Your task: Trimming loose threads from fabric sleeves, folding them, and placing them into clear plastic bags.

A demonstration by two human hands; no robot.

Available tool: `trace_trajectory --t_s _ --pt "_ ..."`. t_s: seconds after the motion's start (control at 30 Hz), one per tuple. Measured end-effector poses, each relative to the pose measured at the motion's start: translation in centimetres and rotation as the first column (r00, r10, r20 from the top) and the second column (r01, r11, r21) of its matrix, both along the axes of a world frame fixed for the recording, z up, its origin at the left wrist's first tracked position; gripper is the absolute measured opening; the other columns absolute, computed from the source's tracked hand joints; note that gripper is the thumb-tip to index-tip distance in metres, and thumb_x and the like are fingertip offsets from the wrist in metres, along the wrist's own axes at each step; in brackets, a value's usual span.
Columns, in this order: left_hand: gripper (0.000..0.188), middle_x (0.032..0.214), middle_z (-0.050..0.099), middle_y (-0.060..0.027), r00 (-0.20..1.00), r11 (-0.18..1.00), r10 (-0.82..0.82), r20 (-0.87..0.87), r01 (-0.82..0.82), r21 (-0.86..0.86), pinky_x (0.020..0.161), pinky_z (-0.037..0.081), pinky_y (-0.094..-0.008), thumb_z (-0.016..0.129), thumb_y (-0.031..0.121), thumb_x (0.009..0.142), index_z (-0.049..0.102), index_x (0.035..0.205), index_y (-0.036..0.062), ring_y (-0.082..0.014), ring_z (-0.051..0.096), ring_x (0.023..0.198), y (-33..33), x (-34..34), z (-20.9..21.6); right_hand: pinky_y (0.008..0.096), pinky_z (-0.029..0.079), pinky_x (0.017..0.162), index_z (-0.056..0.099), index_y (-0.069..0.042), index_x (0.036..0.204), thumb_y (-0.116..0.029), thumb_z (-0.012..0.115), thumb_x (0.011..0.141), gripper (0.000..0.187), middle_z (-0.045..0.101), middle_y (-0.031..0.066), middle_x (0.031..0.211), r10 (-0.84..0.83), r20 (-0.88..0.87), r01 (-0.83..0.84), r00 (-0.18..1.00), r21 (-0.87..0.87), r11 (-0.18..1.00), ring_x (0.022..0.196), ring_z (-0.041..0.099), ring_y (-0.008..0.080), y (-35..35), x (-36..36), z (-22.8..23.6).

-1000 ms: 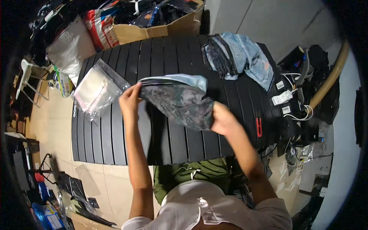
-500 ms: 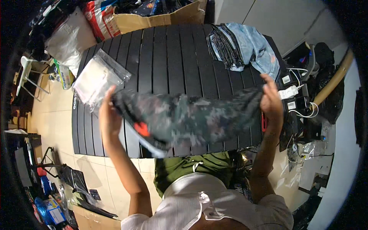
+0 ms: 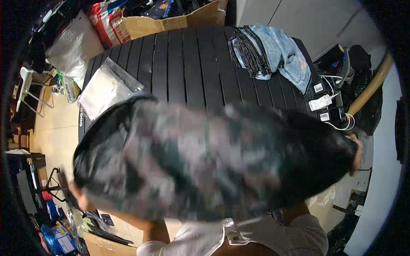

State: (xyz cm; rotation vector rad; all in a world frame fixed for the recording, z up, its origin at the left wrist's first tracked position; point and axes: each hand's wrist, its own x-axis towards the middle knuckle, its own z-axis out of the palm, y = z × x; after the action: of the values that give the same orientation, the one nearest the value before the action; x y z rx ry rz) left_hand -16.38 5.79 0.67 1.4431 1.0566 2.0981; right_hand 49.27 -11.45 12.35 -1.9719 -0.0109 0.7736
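A camouflage cloth [image 3: 200, 158] in dark green, grey and dull pink is stretched wide between my hands, close to the camera and smeared by motion. Its two ends are black. My left hand [image 3: 81, 198] grips it at the lower left end, partly hidden and blurred. At the far right end my right hand [image 3: 355, 153] holds the black part, only some fingers showing past the edge. The cloth covers the near half of the black slatted table [image 3: 192, 64] and most of my forearms.
Folded light-blue denim pieces [image 3: 273, 49] with black edges lie at the table's back right. Clear plastic bags [image 3: 102, 91] sit at its left. White plugs and cables [image 3: 320, 102] crowd the right edge. A cardboard box [image 3: 175, 23] of dark goods stands behind.
Both hands have moved apart and toward me, raising the camouflage cloth nearer to the camera. It now looks much larger and spreads wider. The red patch on it no longer shows.
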Motion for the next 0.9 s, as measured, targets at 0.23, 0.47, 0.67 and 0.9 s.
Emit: trace_trajectory --t_s 0.23,0.47,0.67,0.9 --pt "0.041 0.101 0.059 -0.0051 0.547 0.462 -0.769 0.332 0.834 -0.302 0.067 0.042 -0.0229 0.046 0.018 0.090 0.046 0.125 -0.0009 -0.0108 0.052 0.079 5.3 8.5 7.0 0.0275 0.045 0.082 0.044 0.001 0.120 -0.015 0.049 0.089 0.036 0.057 0.0094 0.100 0.270 0.152 -0.278 0.951 0.805 0.524 0.089 0.057 0.0162 9.5 -8.3 -2.7" --pt "0.052 0.115 0.053 -0.0176 0.803 0.711 -0.378 -0.461 -0.067 -0.700 0.087 0.039 -0.0344 0.062 0.029 0.082 0.046 0.125 0.0035 -0.0245 0.050 0.100 3.8 17.6 -0.8 0.0267 0.047 0.076 0.034 -0.004 0.134 -0.030 0.055 0.087 0.058 0.057 0.0057 0.108 0.621 0.189 -0.649 0.761 0.213 0.730 0.084 0.056 0.0131 10.6 -5.4 -13.5" --pt "0.070 0.130 0.036 -0.0211 0.502 0.672 -0.169 -0.848 -0.571 -0.472 0.097 0.029 -0.0445 0.070 0.025 0.074 0.035 0.133 0.0084 -0.0387 0.036 0.115 -3.2 18.9 -3.4 0.0262 0.044 0.064 0.051 -0.004 0.113 -0.026 0.063 0.082 0.040 0.060 0.0058 0.080 0.640 0.500 -0.588 0.584 -0.282 0.758 0.072 0.056 0.0124 5.9 -10.4 -14.2" --pt "0.038 0.080 0.058 -0.0039 0.914 0.571 -0.357 -0.191 0.052 -0.819 0.064 0.044 -0.0241 0.059 -0.002 0.081 0.050 0.118 -0.0016 -0.0123 0.051 0.068 -3.9 11.9 -4.2 0.0249 0.037 0.059 0.052 -0.001 0.088 -0.020 0.063 0.081 0.023 0.047 0.0008 0.065 0.639 0.435 -0.654 0.635 -0.138 0.744 0.062 0.043 0.0104 3.9 -8.3 -14.8"
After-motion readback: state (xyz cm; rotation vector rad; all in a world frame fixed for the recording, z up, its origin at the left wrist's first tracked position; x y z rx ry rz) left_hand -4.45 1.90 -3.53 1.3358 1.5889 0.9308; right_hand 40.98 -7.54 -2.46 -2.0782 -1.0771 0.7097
